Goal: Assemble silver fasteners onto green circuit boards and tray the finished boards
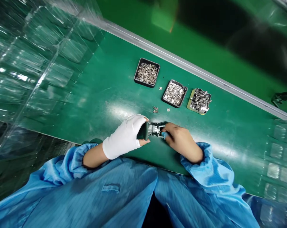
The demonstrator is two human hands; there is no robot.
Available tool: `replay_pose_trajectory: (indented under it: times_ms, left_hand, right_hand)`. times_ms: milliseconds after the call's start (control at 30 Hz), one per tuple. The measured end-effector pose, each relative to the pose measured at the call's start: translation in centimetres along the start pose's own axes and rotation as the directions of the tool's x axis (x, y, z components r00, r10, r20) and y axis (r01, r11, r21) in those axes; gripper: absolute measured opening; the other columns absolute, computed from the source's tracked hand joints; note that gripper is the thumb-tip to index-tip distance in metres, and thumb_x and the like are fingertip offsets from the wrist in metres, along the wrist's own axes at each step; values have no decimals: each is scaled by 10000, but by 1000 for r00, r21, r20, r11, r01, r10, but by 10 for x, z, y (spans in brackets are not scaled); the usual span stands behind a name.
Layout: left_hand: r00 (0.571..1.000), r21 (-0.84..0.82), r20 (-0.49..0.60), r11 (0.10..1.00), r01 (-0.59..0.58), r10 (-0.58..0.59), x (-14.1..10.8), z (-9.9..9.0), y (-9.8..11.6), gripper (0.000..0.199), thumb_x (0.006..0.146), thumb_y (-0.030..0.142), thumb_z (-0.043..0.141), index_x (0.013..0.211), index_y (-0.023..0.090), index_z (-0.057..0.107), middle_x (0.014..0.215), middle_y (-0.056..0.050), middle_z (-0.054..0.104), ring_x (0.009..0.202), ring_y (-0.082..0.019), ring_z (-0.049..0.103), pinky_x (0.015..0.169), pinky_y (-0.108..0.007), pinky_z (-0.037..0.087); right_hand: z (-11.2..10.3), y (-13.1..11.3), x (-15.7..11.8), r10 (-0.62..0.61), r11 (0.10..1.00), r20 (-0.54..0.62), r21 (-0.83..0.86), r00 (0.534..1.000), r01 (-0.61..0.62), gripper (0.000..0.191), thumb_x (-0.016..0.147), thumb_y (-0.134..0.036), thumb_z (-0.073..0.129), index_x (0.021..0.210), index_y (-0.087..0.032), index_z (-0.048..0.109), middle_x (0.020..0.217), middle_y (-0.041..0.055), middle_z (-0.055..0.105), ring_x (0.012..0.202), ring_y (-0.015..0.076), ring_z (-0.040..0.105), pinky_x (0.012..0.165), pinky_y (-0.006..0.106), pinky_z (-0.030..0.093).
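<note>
My left hand (125, 134), in a white glove that leaves the fingertips bare, is closed around the dark plate end of a small assembly with a silvery metal frame (153, 129). The assembly lies sideways between my hands, just above the green tabletop. At its right end my right hand (180, 137) is bare except for a blue covering on one fingertip. Its fingers are pinched together against the frame's open end; whatever is between them is hidden. Beyond the assembly lie a few tiny metal parts (155, 110) and a single small square piece (168, 110).
Three small trays stand farther back: a black tray (144, 84) and a second black tray (164, 100), plus a yellowish tray (190, 107), all heaped with shiny metal parts. Clear plastic trays (60, 74) are stacked at left; more clear trays (279, 148) lie right. A metal rail (181, 60) edges the table.
</note>
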State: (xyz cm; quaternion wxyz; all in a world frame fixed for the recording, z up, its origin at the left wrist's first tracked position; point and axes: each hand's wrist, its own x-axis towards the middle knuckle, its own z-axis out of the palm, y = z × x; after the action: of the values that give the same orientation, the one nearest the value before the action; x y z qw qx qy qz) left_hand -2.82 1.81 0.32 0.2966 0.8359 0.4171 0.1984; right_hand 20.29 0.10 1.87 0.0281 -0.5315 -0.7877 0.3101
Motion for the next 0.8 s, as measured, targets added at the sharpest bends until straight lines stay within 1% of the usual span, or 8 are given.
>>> replay_pose_trajectory:
  times_ms: [133, 267, 400, 500, 600, 667, 733, 800]
  left_hand:
    - [1000, -28, -9, 1000, 8, -8, -1, 2, -2, 600, 654, 317, 789, 1136, 160, 467, 1105, -132, 609, 1065, -319, 602, 913, -460, 508]
    - [996, -158, -58, 986, 52, -61, -5, 7, -2, 582, 721, 303, 733, 1198, 174, 426, 1180, -134, 579, 1112, -289, 593, 946, -445, 502]
    - [993, -240, -116, 970, -36, 9, -9, 8, -2, 643, 748, 381, 698, 1267, 177, 379, 1302, -159, 510, 1216, -298, 526, 1010, -459, 462]
    - [991, -161, -119, 983, -86, 68, -10, 7, -2, 786, 741, 464, 682, 1367, 155, 320, 1383, -184, 447, 1277, -337, 461, 1047, -494, 421]
    - [989, -15, -70, 991, -130, 129, -8, 8, -3, 689, 781, 422, 637, 1361, 155, 377, 1324, -161, 517, 1249, -346, 480, 1063, -519, 394]
    - [987, 41, -24, 987, -159, 160, -6, 9, -3, 590, 786, 396, 625, 1298, 156, 456, 1247, -147, 574, 1208, -347, 509, 1050, -524, 405]
    - [986, 48, 0, 985, -166, 167, -5, 9, -4, 550, 786, 387, 621, 1264, 152, 485, 1226, -149, 583, 1191, -343, 520, 1031, -514, 428]
    - [985, 36, 10, 984, -172, 172, -5, 8, -5, 537, 795, 369, 610, 1265, 148, 476, 1241, -154, 570, 1190, -331, 524, 1020, -493, 446]
  right_hand:
    - [-4, 1, -2, 18, 998, -13, 59, 1000, -17, 182, 808, -88, 528, 909, -210, 618, 891, 44, 673, 788, 212, 618, 681, 297, 449]
    - [-12, 9, -5, -51, 966, -267, 230, 962, 115, 118, 902, -239, 561, 967, -216, 657, 1154, 80, 628, 1087, 251, 558, 952, 419, 419]
    - [-11, -5, -9, -29, 894, -320, 416, 947, 168, 138, 921, -313, 560, 861, -198, 608, 984, 79, 652, 939, 211, 616, 903, 396, 469]
    - [-3, -25, -14, -145, 939, -375, 240, 915, 247, 106, 913, -293, 561, 871, -200, 589, 951, 65, 653, 945, 208, 609, 1056, 475, 344]
    - [0, -30, -19, -431, 896, -326, -46, 841, 441, 123, 916, -234, 514, 989, -206, 608, 1031, 66, 664, 1075, 228, 571, 1152, 533, 126]
    - [-7, -12, -20, -485, 869, -336, -83, 808, 487, 168, 931, -245, 486, 1041, -233, 613, 1071, 47, 667, 1086, 215, 574, 1152, 505, 172]
    - [-24, 25, -18, -284, 948, -511, -24, 811, 317, 192, 947, -273, 452, 1031, -258, 624, 1050, 34, 673, 1019, 202, 602, 1079, 461, 328]
    - [-43, 75, -13, 101, 992, -736, 124, 669, -14, 215, 935, -298, 436, 984, -231, 634, 1014, 63, 669, 974, 226, 599, 913, 418, 458]
